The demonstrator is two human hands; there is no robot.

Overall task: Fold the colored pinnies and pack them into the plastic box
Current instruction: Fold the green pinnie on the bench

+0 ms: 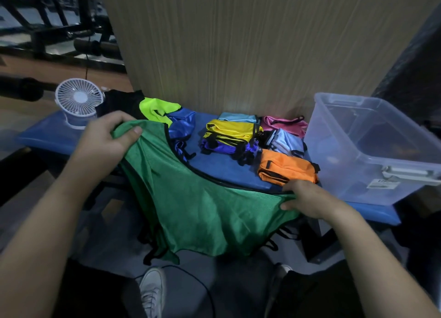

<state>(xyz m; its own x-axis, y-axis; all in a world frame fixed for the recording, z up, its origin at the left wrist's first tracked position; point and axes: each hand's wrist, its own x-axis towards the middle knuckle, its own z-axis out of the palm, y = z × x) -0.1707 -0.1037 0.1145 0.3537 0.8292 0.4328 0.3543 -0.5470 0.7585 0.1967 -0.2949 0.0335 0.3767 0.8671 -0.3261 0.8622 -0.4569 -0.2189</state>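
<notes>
Both hands hold one green pinnie (198, 205), a fine mesh cloth with black binding along its curved edge. The left hand (107, 136), at about ten o'clock from the middle of the view, has its fingers curled round a bunched corner, thumb pressed on top. The right hand (307, 199), at about four o'clock, pinches the opposite corner between thumb and curled fingers. The cloth stretches between them and sags over the near edge of the blue padded bench (222, 167); its lower hem hangs in loose points with thin black ties that are hard to follow against the dark floor.

On the bench at twelve to one o'clock lie folded pinnies in small flat bundles: a shiny yellow one (230, 128) on top of a purple one (226, 147), a pale blue one (238, 117) behind, a pink one (284, 124), a light grey-blue one (286, 141) and an orange one (286, 167) nearest the right hand. At eleven o'clock unfolded cloth heaps together: neon yellow-green (157, 108), glossy royal blue (181, 127) and black (121, 102), partly hidden by the green pinnie.

The plastic box (346, 174) stands at two to three o'clock on the bench's right end, clear and rectangular with grey clip handles; its far corner is cut off by the frame, and what lies inside is too murky to tell. A small white round fan (77, 98) with a wire grille sits at ten o'clock. A wood-grain panel (238, 43) rises behind the bench. A white shoe (152, 291) shows at six o'clock.
</notes>
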